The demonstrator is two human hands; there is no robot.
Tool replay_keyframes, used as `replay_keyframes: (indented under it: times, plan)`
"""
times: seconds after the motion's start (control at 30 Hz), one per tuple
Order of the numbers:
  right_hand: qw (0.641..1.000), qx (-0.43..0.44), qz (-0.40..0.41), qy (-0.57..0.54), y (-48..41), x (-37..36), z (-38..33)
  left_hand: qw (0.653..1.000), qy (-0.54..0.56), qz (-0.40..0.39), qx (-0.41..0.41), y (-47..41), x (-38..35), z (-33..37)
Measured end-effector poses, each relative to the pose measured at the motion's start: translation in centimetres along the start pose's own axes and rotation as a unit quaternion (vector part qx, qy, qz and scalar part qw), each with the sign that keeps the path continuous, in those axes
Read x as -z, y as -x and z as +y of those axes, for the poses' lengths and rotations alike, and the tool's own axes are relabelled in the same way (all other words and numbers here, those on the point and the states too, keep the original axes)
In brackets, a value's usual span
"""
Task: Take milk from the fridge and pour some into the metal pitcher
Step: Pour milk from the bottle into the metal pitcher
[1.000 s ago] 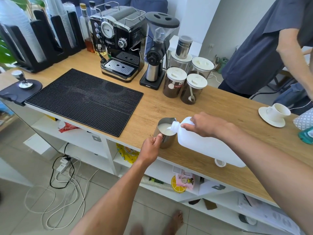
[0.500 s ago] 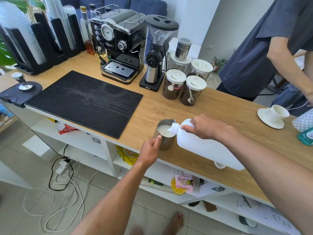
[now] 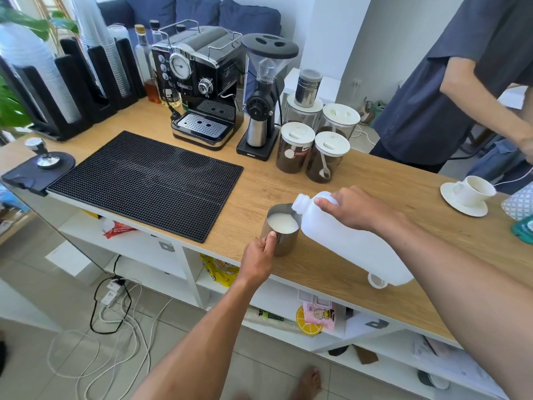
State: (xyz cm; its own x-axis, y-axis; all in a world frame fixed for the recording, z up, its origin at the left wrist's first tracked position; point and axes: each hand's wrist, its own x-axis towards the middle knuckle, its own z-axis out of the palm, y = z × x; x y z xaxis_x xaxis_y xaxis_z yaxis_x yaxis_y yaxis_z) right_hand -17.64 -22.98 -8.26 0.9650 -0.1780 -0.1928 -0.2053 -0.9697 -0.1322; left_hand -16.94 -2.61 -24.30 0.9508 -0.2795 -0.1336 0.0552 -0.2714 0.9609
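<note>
Milk (image 3: 282,222) is sitting high in the metal pitcher (image 3: 285,245), centre frame; left hand (image 3: 259,256) grip is wrapping its handle, right hand (image 3: 356,210) is clasping the tilted jug (image 3: 346,241). Tipping further could be flooding the table (image 3: 403,192).

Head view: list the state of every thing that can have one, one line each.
milk jug: uncapped, tilted, mouth at the pitcher's rim.
metal pitcher: upright, partly filled with milk.
left hand: grips the pitcher's handle.
right hand: grips the jug near its neck.
coffee jars: lids on.
cup: upright on its saucer.
</note>
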Motion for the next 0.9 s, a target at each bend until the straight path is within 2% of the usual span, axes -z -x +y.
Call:
replay_keyframes:
  times: [0.17,0.3,0.43,0.57,0.67,0.9]
  plan:
    - [0.988,-0.008,0.065,-0.143,0.1,0.8,0.6,1.0,-0.014,0.008,-0.002,-0.5,0.0,0.1]
    - [0.959,-0.021,0.13,-0.251,0.1,0.3,1.9,1.0,-0.011,0.006,-0.005,-0.8,0.0,-0.1]
    - [0.911,-0.067,0.178,-0.366,0.5,-0.8,2.7,1.0,-0.016,0.007,-0.012,-1.1,-0.1,-0.3]
    - [0.871,-0.103,0.21,-0.432,1.3,-2.6,3.0,1.0,-0.021,0.006,-0.012,-1.2,-0.2,-0.3]
    - [0.824,-0.156,0.236,-0.491,1.2,-3.8,2.9,1.0,-0.023,0.002,-0.011,-1.3,-0.1,-0.4]
    - [0.761,-0.2,0.278,-0.552,1.5,-5.1,2.1,1.0,-0.027,0.001,-0.011,-1.5,-0.2,-0.6]
